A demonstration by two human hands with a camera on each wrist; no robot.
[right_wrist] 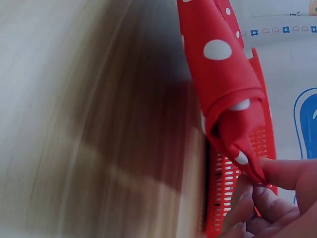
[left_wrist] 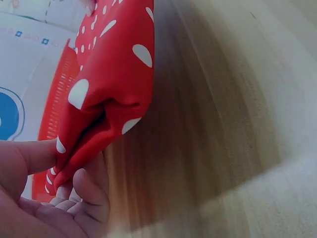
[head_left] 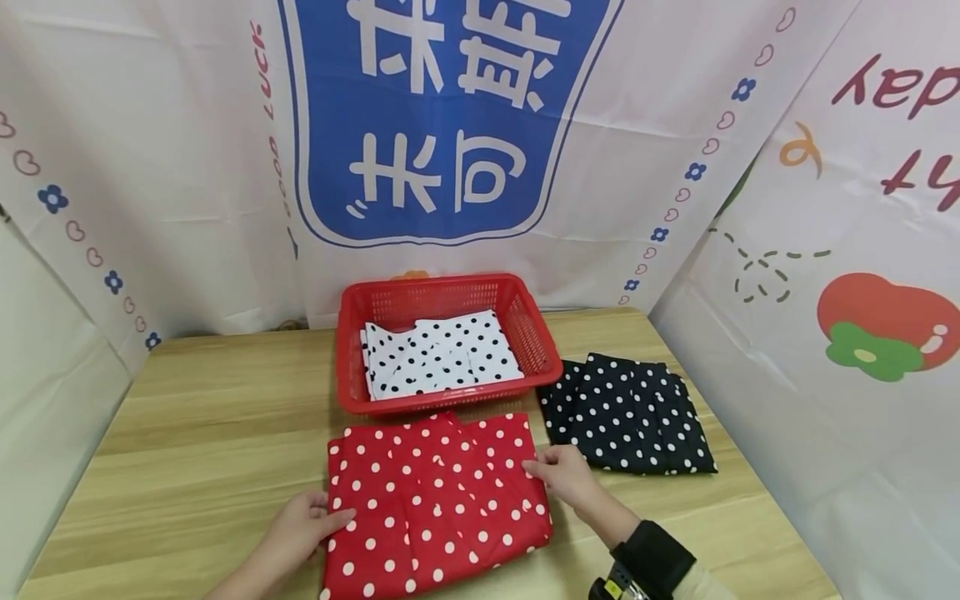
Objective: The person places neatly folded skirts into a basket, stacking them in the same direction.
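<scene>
A folded red cloth with white polka dots [head_left: 435,508] is held between both hands, in front of the basket. My left hand [head_left: 302,527] pinches its left edge, thumb on top and fingers beneath. At the opposite edge my right hand [head_left: 572,479] pinches the cloth between thumb and fingers. Both wrist views show the red cloth [left_wrist: 114,74] raised off the table, its folded layers gripped by the left fingers [left_wrist: 91,191] on one side and the right thumb [right_wrist: 282,172] on the other.
Behind the red cloth stands a red plastic basket [head_left: 352,367] with a folded white, black-dotted cloth [head_left: 442,354] inside. To the right, a folded black cloth with white dots [head_left: 630,417] lies on the wooden table [head_left: 202,442]. Printed white sheets [head_left: 202,167] hang around the table.
</scene>
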